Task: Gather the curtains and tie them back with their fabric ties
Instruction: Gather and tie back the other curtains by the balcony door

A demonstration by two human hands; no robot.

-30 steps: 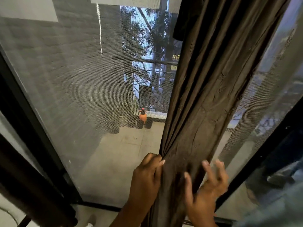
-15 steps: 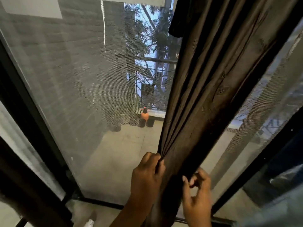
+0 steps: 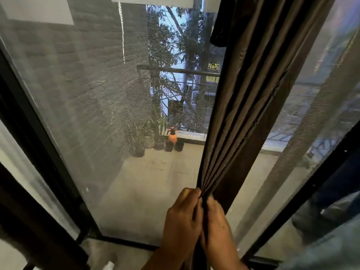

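Observation:
A dark brown curtain [image 3: 253, 98] hangs from the top right down to the bottom middle, gathered into narrow pleats. My left hand [image 3: 183, 215] grips the pleats from the left side. My right hand [image 3: 216, 221] grips them from the right, pressed close against the left hand. The pleats are squeezed between both hands. A darker piece of fabric [image 3: 219, 34] hangs near the curtain's upper left edge; whether it is a tie I cannot tell.
A mesh screen door [image 3: 87, 114] with a black frame [image 3: 39, 145] fills the left. Beyond it lies a balcony with potted plants [image 3: 148, 145], an orange spray bottle [image 3: 172, 136] and a railing [image 3: 185, 72]. Another black frame bar [image 3: 303, 193] runs at the right.
My right hand has moved left from the curtain's right edge and closed on the pleats beside my left hand. The curtain is gathered narrower than before.

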